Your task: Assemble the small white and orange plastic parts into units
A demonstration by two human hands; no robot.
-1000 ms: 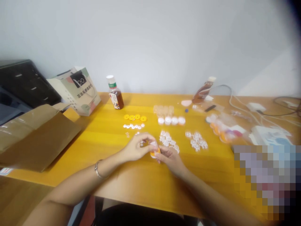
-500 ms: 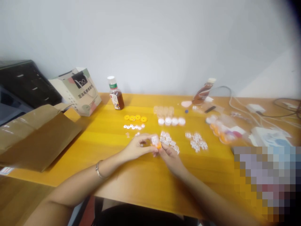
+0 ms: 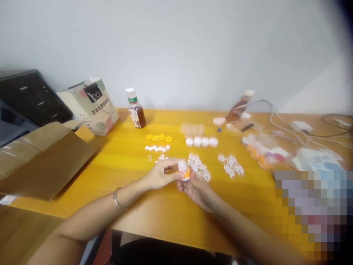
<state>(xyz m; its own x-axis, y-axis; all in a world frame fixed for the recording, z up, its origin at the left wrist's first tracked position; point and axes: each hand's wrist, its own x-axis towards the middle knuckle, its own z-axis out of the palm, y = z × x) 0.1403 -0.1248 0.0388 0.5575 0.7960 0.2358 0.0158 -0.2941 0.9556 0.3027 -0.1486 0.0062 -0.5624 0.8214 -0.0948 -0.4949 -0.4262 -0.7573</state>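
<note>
The left hand (image 3: 163, 173) grips a small, rounded white-and-orange plastic piece (image 3: 183, 169) — the right hand (image 3: 199, 189), half-curled just beside it, contact unclear.

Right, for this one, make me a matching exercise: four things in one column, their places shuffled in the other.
1. orange-and-white piece
2. metal bracelet
3. yellow discs
4. paper bag

A. beyond the cardboard box
B. in a row beyond the small white discs
C. in the fingers of the left hand
D. around the left wrist

Pairs: 1-C, 2-D, 3-B, 4-A
</note>
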